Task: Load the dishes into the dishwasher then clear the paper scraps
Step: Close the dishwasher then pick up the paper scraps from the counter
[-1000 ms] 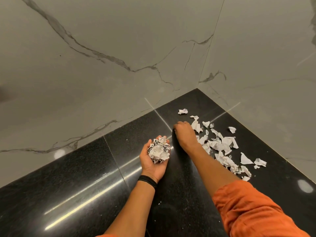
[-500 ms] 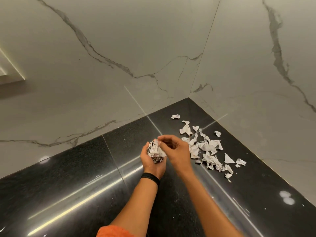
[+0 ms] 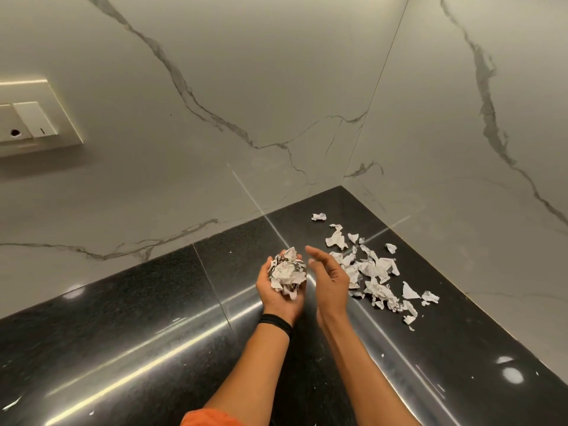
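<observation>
- Black polished granite counter (image 3: 123, 321) fills the lower frame, running back into a corner where two panels of grey-veined white marble wall (image 3: 215, 87) meet.
- Your left hand (image 3: 282, 305) is turned palm up above the counter, fingers curled upward around a crumpled wad of white printed paper scraps (image 3: 287, 272) that sits in the palm.
- Your right hand (image 3: 330, 281) hovers close beside the wad, on its right, thumb side up, with the fingers stretched loose and nothing in them.
- Loose torn white paper scraps (image 3: 373, 269) lie scattered on the counter beyond and to the right of that hand, in the corner near the right-hand wall panel. One piece lies apart toward the back, and the rest trail forward along the counter's right side. The nearest pieces are partly hidden behind your right hand.
- Tiny white paper flecks (image 3: 382, 355) dot the dark stone closer to you, well apart from the main scatter.
- Bright streaks of reflected light cross the counter's glossy surface.
- Your left wrist wears a thin black wristband (image 3: 275, 322), and the edge of an orange sleeve (image 3: 209, 418) shows at the bottom of the frame.
- Mounted on the left wall panel at the frame's left edge is a cream wall switch plate (image 3: 30, 118).
</observation>
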A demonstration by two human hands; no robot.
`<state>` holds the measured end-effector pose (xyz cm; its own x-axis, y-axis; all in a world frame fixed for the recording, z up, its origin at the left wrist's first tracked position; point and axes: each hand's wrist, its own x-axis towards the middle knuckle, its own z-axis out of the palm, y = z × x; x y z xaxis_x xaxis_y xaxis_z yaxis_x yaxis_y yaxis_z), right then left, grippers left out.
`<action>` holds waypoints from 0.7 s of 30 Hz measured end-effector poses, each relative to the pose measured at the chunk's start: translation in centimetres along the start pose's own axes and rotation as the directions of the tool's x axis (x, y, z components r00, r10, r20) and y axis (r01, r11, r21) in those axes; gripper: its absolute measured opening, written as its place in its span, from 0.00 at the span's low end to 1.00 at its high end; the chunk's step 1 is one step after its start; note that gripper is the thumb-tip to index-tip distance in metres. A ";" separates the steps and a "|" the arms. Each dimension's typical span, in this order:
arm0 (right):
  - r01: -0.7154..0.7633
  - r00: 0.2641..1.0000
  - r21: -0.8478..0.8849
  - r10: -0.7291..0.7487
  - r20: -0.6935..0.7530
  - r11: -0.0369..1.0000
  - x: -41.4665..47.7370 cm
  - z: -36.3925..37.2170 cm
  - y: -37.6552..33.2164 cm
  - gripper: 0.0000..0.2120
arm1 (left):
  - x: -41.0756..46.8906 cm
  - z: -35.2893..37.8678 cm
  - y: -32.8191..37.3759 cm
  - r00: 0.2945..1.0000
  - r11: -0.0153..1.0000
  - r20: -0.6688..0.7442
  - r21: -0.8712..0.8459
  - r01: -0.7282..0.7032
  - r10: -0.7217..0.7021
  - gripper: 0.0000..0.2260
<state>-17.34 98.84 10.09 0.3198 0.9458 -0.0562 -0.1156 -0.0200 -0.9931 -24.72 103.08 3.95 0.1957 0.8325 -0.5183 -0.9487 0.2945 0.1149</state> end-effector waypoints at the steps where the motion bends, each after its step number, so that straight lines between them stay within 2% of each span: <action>1: -0.009 0.997 0.063 0.014 -0.078 0.998 0.9 -0.1 1.0 0.17 | -0.1 0.0 0.2 1.000 1.000 0.003 0.004 -0.006 0.006 0.23; 3: -0.026 0.990 0.052 0.033 -0.136 0.998 2.0 -0.4 3.5 0.13 | -0.1 -0.1 0.4 1.000 1.000 0.011 0.004 -0.022 0.022 0.24; 5: -0.074 0.990 0.083 0.083 -0.110 0.994 1.6 0.2 3.6 0.10 | -0.1 -0.1 0.2 1.000 1.000 0.005 0.007 -0.025 0.025 0.23; 8: -0.113 0.993 0.134 0.116 -0.019 0.985 0.6 1.2 3.8 0.12 | -0.8 0.3 -0.4 1.000 1.000 0.020 0.026 -0.012 0.012 0.18; 12: -0.135 0.989 0.128 0.141 -0.040 0.983 -0.4 1.6 3.7 0.13 | -2.5 0.6 -0.9 0.998 0.998 0.059 0.065 -0.027 0.023 0.15; 17: -0.074 0.994 0.187 0.088 -0.063 0.980 -3.7 0.9 1.9 0.12 | -6.3 0.6 -1.6 0.989 0.995 0.146 0.095 -0.017 0.003 0.12; 21: -0.038 0.988 0.221 0.070 -0.138 0.974 -7.1 0.2 0.9 0.11 | -9.6 -0.3 -2.4 0.976 0.994 0.213 0.112 0.016 -0.040 0.14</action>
<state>-19.90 92.15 9.60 0.4373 0.8885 -0.1391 -0.3329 0.0163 -0.9428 -24.38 94.30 8.40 0.2817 0.9009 -0.3301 -0.9116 0.3587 0.2007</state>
